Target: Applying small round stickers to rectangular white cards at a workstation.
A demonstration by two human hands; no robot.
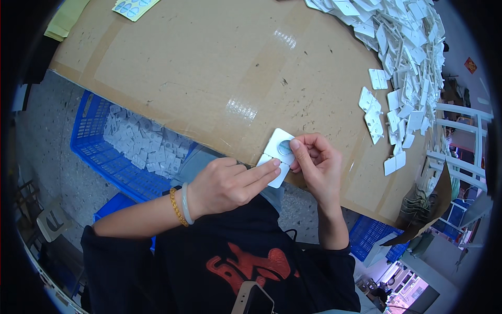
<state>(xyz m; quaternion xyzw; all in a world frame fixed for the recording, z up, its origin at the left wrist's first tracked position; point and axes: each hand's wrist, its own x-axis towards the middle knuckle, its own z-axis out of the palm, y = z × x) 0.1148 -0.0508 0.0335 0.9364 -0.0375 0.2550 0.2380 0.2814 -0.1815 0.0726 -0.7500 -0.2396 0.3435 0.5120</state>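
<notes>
**Both hands are working a two-part white plate [280, 135] at the front edge of the counter [198, 68]**

At the far left, a sheet of round stickers [135, 7] is lying on the cardboard-topped counter. Below the counter, a blue plastic basket [107, 168] is holding many small white pieces [141, 141]. Next, the left hand [229, 183] is extending two fingers side by side onto the plate's near half; its thumb is hidden, so whether it is clamping cannot be told. The plate is lying tilted between the hands, a pale blue disc [284, 148] showing on its far half. The right hand [316, 166] is bringing thumb and curled index finger to the disc's right edge; whether they are pinching disc or plate cannot be told. If the left fingers are pressing too lightly, the plate could be swivelling or tipping off the edge; uneven thumb pressure could be leaving the disc skewed. Farther right, loose white plates [371, 115] are lying before a large heap of white plates [413, 52], which could be sliding if bumped.
</notes>
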